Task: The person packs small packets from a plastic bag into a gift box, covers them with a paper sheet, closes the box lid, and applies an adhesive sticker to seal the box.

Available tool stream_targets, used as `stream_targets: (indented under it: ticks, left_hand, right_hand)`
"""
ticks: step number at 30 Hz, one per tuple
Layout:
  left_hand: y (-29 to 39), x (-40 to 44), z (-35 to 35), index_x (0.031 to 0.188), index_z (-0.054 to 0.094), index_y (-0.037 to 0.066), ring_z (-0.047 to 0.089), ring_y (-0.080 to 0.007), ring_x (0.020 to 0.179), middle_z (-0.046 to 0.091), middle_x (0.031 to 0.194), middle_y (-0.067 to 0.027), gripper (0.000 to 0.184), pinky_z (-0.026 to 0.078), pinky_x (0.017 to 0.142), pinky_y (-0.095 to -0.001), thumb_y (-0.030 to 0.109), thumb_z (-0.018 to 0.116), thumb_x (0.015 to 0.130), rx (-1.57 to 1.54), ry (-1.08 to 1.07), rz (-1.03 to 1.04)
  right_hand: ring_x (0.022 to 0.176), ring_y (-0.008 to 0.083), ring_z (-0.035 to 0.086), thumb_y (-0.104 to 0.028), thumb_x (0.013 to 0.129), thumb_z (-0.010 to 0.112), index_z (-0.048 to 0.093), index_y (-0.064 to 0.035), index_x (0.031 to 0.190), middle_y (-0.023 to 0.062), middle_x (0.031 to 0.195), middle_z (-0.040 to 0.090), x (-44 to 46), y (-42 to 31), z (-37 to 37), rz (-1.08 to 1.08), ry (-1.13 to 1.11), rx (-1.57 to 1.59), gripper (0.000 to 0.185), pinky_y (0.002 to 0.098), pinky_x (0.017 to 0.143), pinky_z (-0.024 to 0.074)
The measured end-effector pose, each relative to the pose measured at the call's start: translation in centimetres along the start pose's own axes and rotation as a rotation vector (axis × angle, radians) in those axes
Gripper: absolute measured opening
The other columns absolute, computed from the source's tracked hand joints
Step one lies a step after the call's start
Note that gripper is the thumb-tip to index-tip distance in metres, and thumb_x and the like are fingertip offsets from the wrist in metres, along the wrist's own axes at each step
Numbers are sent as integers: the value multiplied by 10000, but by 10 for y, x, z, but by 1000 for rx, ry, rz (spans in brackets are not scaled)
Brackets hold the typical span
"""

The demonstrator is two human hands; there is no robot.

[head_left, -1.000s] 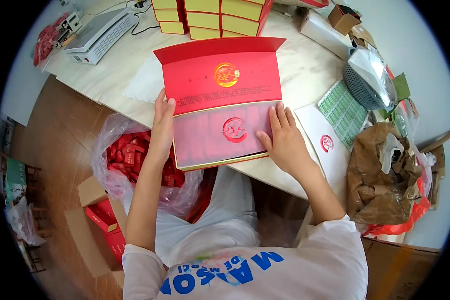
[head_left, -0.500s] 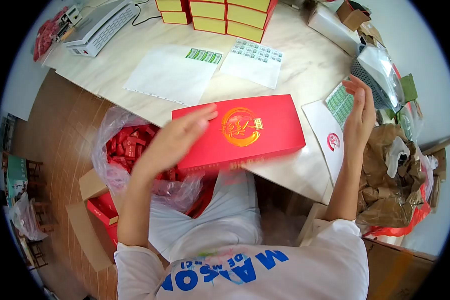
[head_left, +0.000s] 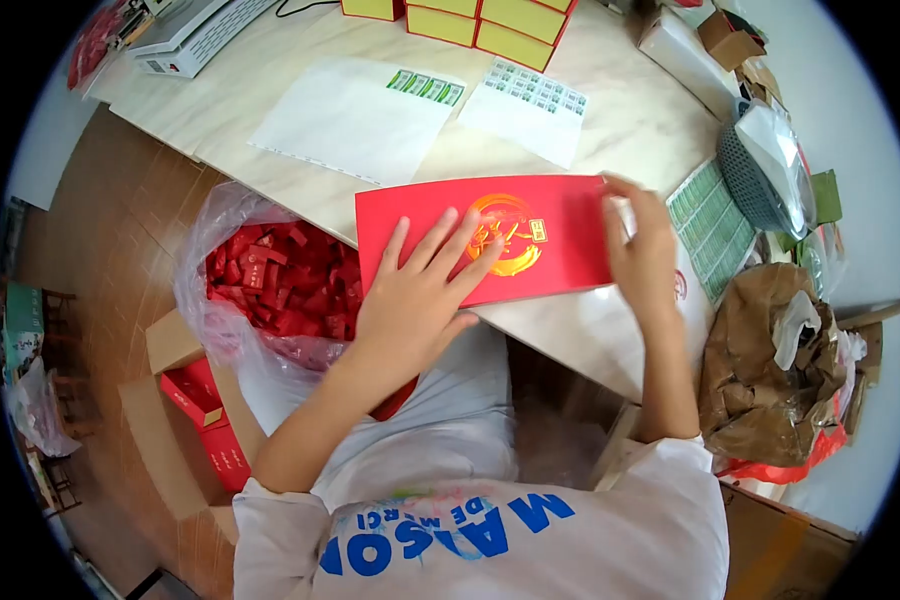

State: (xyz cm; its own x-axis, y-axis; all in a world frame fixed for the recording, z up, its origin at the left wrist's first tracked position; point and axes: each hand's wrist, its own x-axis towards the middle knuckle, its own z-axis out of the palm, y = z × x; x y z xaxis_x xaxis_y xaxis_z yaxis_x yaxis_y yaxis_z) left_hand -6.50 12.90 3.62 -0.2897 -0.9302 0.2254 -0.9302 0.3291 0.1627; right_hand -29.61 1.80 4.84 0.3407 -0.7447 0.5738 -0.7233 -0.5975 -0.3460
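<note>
A long red box (head_left: 570, 230) with a gold round emblem lies closed at the table's near edge, tilted slightly. Over its left part my left hand (head_left: 415, 290) rests flat on the lid, fingers spread. My right hand (head_left: 638, 235) is at the box's right end, its fingers bent around the upper right corner; the fingertips are partly blurred, and whether they grip the box cannot be made out. Beyond the box lie a white sheet (head_left: 340, 115) with a few green stickers and a smaller sticker sheet (head_left: 530, 120).
Yellow-sided red boxes (head_left: 515, 42) are stacked at the back. Left of my lap are a plastic bag of red packets (head_left: 280, 280) and a carton (head_left: 165, 450). Green sticker sheets (head_left: 710, 225), a grey basket (head_left: 755, 175) and a brown bag (head_left: 765, 380) stand right.
The open box with a translucent inner sheet is now closed under its red lid. My left hand has come down onto the lid, and my right hand has moved in to the right end.
</note>
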Motion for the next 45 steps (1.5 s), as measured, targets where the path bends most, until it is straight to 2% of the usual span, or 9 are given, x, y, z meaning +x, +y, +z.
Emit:
stream_targets:
  ticks: [2,6,13,19,22,30,32,38,45]
  left_hand:
    - [-19,-9,-12,1348,506,121,436,-277,1300,467,1399,-129,549,315,1084,-455,187,679,831,-763,27,47]
    - [-48,-43,3,1215,565,12,513,-181,1177,551,1266,-95,300,385,1016,-332,173,488,973,-1191,493,-469]
    - [-79,-37,31,1385,416,45,379,-217,1322,426,1399,-122,429,310,1079,-375,163,471,976,-1036,490,-460]
    - [-64,-20,28,1391,406,45,355,-238,1335,411,1414,-134,474,281,1096,-393,226,510,966,-975,438,-438]
    - [-69,-24,28,1340,459,43,381,-224,1311,428,1398,-125,412,305,1079,-374,207,507,965,-995,474,-434]
    - [-77,9,-2,1240,524,29,456,-207,1242,530,1298,-107,307,348,1036,-346,155,493,962,-1108,516,-483]
    - [-76,21,-11,1236,522,25,453,-209,1246,533,1297,-102,306,351,1036,-355,159,497,962,-1077,498,-446]
    - [-72,59,-13,1386,321,48,419,-246,1278,437,1373,-166,547,327,1063,-391,242,573,940,-1208,400,-526]
    - [-52,103,-20,1455,187,28,377,-244,1328,422,1395,-166,733,299,1105,-436,384,575,944,-1729,270,-707]
  right_hand:
    - [929,331,593,-73,847,612,625,-7,1042,156,1000,647,-4,-14,9,-152,-153,72,206,410,832,460]
    - [974,341,583,-57,829,618,619,0,1043,165,1041,634,-4,-28,12,-208,-158,112,221,415,855,462]
    - [999,342,597,-168,873,610,622,-1,1080,191,1067,634,78,93,53,103,-93,16,266,418,830,482]
    - [1290,374,410,-594,618,781,369,27,1399,289,1320,459,134,186,144,221,-366,-131,1080,428,1045,390]
    - [1347,352,332,-649,524,799,340,34,1412,297,1406,358,146,156,133,349,-537,-234,1211,434,1065,363]
    - [797,282,658,-554,580,817,555,38,1151,197,929,648,171,148,130,364,-639,-35,863,380,652,552]
    - [648,189,610,-394,738,764,577,9,996,147,845,652,165,130,118,470,-609,228,514,327,508,504]
    - [718,102,601,-97,907,580,536,-30,1013,80,779,659,141,51,51,331,-278,679,133,240,635,487]
    - [718,61,590,-13,934,508,479,-54,1137,58,870,658,110,-17,27,278,-85,1323,209,219,596,442]
